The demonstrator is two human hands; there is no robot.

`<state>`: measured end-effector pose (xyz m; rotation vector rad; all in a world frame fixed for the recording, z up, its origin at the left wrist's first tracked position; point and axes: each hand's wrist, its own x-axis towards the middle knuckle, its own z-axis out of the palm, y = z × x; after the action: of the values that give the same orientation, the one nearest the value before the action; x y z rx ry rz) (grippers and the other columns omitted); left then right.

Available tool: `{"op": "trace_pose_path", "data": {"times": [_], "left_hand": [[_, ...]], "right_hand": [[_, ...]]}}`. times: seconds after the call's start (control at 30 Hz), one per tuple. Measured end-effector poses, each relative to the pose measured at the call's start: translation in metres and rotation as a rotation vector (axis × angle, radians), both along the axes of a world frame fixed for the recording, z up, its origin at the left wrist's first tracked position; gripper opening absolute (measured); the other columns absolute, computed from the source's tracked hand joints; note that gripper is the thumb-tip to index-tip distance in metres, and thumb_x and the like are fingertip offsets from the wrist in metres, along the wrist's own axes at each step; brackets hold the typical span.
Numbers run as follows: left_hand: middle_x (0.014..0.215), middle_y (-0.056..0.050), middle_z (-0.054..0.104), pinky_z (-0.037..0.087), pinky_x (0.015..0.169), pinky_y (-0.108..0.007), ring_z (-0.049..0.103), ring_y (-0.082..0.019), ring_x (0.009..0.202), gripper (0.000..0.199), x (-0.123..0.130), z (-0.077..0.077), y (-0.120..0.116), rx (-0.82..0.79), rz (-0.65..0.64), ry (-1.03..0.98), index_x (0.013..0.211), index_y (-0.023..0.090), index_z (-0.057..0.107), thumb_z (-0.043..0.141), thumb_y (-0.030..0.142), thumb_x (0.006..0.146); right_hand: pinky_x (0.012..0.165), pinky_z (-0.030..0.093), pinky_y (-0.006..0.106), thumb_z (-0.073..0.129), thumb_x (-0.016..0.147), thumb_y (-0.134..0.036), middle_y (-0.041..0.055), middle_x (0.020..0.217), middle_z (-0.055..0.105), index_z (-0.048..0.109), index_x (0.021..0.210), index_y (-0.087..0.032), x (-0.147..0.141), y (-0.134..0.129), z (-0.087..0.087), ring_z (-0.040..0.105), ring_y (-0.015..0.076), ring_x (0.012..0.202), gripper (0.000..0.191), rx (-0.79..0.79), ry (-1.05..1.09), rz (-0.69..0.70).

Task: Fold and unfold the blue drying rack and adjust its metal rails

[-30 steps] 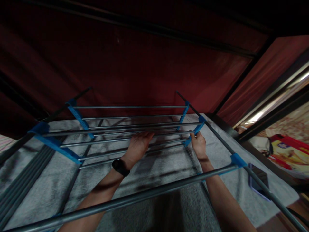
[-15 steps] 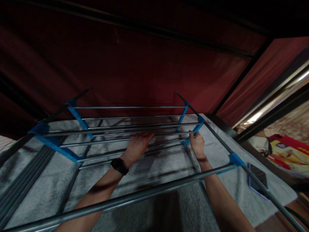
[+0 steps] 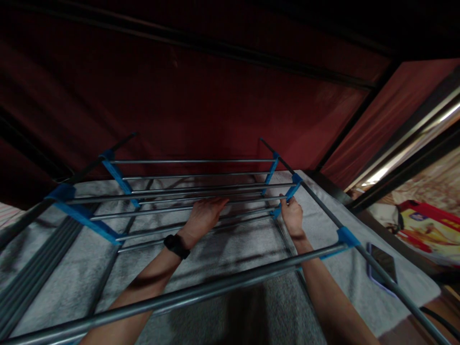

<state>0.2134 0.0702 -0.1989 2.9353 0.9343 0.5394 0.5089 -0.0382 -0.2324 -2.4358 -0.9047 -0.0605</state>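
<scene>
A rack of grey metal tubes with blue plastic connectors lies across a pale cloth in front of me. My left hand [image 3: 204, 216], with a black watch [image 3: 177, 246] on its wrist, is closed over a crosswise tube [image 3: 143, 212] near the middle of the rack; its fingertips are partly hidden. At the right end of that tube, my right hand [image 3: 292, 215] is closed around it, thumb up, close beside a blue connector [image 3: 293, 190]. A thicker front tube [image 3: 223, 282] passes above both forearms.
Several loose grey tubes [image 3: 39, 268] lie side by side at the left on the cloth [image 3: 330, 206]. A phone [image 3: 381, 267] rests near the right side tube. Farther right is a red and yellow package [image 3: 433, 230]. A dark red panel [image 3: 201, 96] stands behind the rack.
Both hands keep the same hold on the tube. The view has shifted very slightly; otherwise the rack and hands look nearly unmoved.
</scene>
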Motion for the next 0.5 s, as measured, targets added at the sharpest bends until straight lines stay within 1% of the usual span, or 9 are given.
{"op": "trace_pose_path", "data": {"times": [0.1, 0.37, 0.5], "left_hand": [[0.123, -0.008, 0.072, 0.053, 0.092, -0.036, 0.069, -0.024, 0.11, 0.04, -0.0006, 0.0009, 0.0014, -0.014, -0.022, 0.002, 0.134, 0.024, 0.063, 0.047, 0.017, 0.098], [0.121, -0.009, 0.073, 0.054, 0.088, -0.036, 0.071, -0.025, 0.107, 0.036, -0.0003, 0.0023, 0.0047, -0.007, -0.029, 0.032, 0.131, 0.024, 0.064, 0.047, 0.022, 0.1], [0.122, -0.009, 0.073, 0.054, 0.088, -0.037, 0.071, -0.025, 0.107, 0.037, -0.0006, 0.002, 0.0049, -0.016, -0.029, 0.043, 0.133, 0.025, 0.063, 0.047, 0.022, 0.1]], "right_hand": [[0.07, 0.039, 0.03, 0.038, 0.103, -0.046, 0.0161, 0.097, 0.074, 0.066, 0.115, -0.013, -0.0012, 0.0004, 0.0001, 0.069, 0.0247, 0.089, 0.045, -0.01, -0.019, -0.004], [0.073, 0.04, 0.03, 0.037, 0.104, -0.041, 0.0189, 0.098, 0.073, 0.064, 0.117, -0.01, -0.007, -0.0004, -0.0011, 0.069, 0.0257, 0.091, 0.043, -0.045, -0.05, -0.029], [0.073, 0.041, 0.03, 0.041, 0.103, -0.039, 0.0177, 0.099, 0.074, 0.063, 0.117, -0.011, -0.0074, -0.0012, -0.0023, 0.069, 0.025, 0.093, 0.038, -0.051, -0.053, -0.022]]}}
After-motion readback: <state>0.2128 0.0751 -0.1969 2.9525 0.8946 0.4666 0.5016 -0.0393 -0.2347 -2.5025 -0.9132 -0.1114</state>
